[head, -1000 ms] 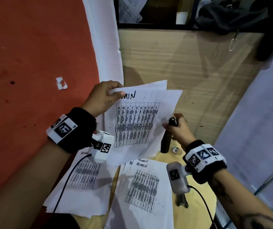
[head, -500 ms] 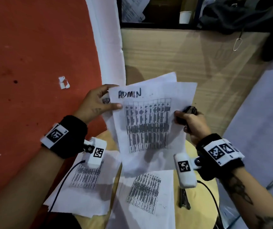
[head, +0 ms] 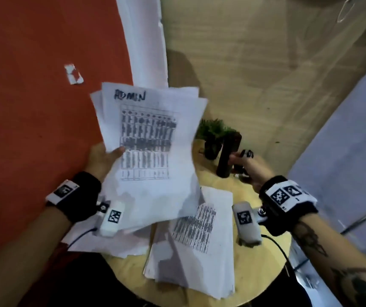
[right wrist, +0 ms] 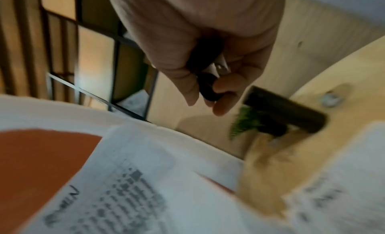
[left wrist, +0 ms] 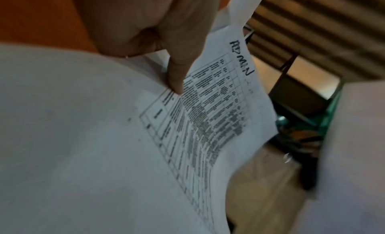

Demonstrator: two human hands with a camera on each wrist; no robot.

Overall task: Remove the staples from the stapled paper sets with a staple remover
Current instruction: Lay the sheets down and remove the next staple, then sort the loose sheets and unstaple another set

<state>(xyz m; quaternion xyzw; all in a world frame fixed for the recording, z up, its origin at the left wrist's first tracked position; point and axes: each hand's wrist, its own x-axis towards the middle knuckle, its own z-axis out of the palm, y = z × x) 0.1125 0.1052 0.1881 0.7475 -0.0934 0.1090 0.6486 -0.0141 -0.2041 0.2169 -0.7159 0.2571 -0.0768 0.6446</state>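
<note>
Since the earlier frames, the right hand (head: 243,165) has let go of the paper set (head: 149,138) and drawn off to the right; the left hand (head: 102,159) has slid from the top corner to the lower left edge.

Head view: the left hand pinches the paper set, thumb on the printed face, holding it raised above the round counter (head: 272,258). Two further paper stacks (head: 199,251) lie below on the counter. The right hand curls around the staple remover (head: 245,156), near a dark cylinder (head: 227,156) and a small plant (head: 215,129).

Left wrist view: the thumb (left wrist: 177,72) presses the sheet beside the table print; the "ADMIN" heading lies beyond.

Right wrist view: fingers (right wrist: 223,95) and thumb grip the black remover, its metal part showing.

Procedure: lay the set flat, locate the staple (not visible here), then seat the remover squarely under it before squeezing, to avoid tearing.
</note>
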